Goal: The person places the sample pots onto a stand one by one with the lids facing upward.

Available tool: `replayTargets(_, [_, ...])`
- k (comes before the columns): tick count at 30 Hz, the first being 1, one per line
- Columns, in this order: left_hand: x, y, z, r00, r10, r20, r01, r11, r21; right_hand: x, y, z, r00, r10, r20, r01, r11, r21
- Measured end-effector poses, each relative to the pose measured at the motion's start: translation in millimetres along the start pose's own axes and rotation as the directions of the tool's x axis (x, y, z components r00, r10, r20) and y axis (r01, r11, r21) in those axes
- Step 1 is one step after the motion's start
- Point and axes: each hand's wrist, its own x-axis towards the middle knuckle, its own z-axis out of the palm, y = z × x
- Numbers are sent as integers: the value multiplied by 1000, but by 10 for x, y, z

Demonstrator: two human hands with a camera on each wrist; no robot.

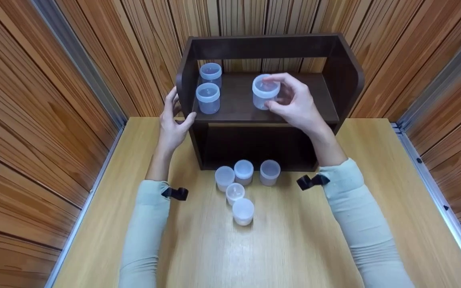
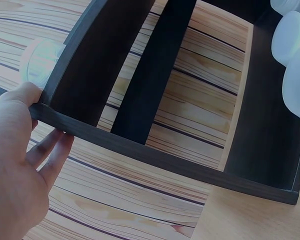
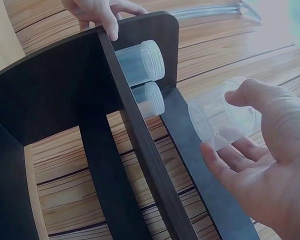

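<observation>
In the head view, my right hand holds a translucent plastic jar above the upper board of a dark brown shelf unit. The right wrist view shows that jar pinched between thumb and fingers. My left hand grips the unit's left side panel, thumb at the front edge and fingers outside. Two similar jars, a rear one and a front one, stand at the left end of the upper board.
On the wooden table, several more translucent jars stand in front of the unit, one a little to the right. The lower compartment opens toward me. Wood-patterned walls enclose the back and sides.
</observation>
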Motion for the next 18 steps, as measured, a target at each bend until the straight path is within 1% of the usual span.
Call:
replayTargets(8, [5, 4, -7, 1000, 13, 12, -13, 1000, -3, 220, 34, 43, 1000, 10, -21, -10, 1000, 0])
replayTargets(12, [12, 4, -6, 1000, 12, 14, -12, 1000, 3, 323, 63, 82, 999, 29, -31, -29, 1000, 2])
replayTargets(18, [-3, 0, -8, 1000, -4, 17, 4, 1000, 1, 460, 115, 132, 998, 51, -46, -52, 999, -9])
